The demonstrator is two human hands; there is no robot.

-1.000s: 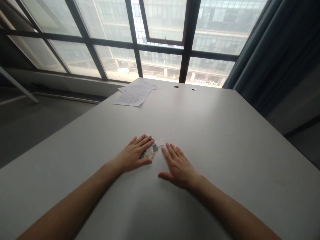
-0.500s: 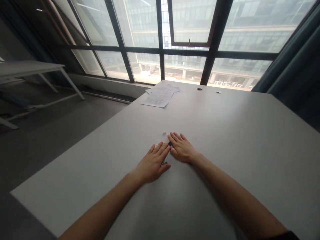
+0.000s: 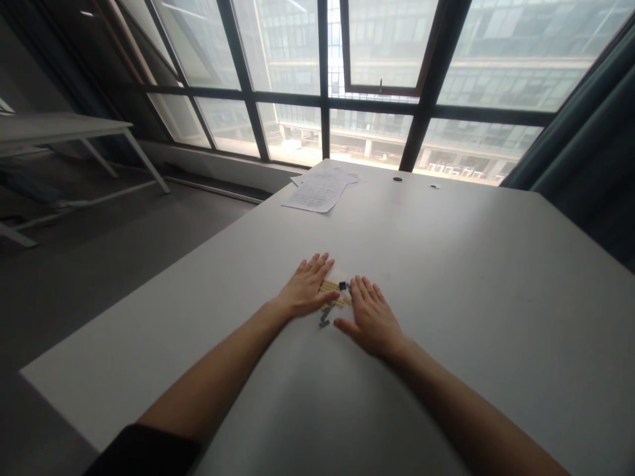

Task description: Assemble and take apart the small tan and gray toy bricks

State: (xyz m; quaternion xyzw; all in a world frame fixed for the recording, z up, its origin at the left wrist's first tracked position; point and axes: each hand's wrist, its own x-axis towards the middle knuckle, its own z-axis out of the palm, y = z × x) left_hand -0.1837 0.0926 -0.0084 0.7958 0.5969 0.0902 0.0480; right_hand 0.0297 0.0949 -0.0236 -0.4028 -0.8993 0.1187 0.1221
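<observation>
A: From the head camera, where are the hands?

B: Both lie palm down on the wide pale grey matte table. The left hand has its fingers stretched out and slightly apart, gripping nothing. The right hand is the same, flat, fingers loosely fanned and thumb out to the side.

A: And what's between them?

B: A cluster of small flat yellow, black and grey pieces. It sits in the narrow gap between the two hands, with the left thumb touching its near edge and the right fingertips just beside it. One thin grey sliver lies a little apart, nearer the person. I can't tell whether they are card or plastic; they are too small.

A: What could go wrong?

B: In my judgement, flat palms on a smooth top could skid the light pieces outward or bury some under a hand. The stray sliver could easily be missed.

A: Anything else around?

B: A few white printed paper sheets lie at the far edge, well apart from the hands, and a small dark round cap sits near them. Behind are the tall dark-framed glass window, a teal fabric curtain on the right and a second white table off to the left.
</observation>
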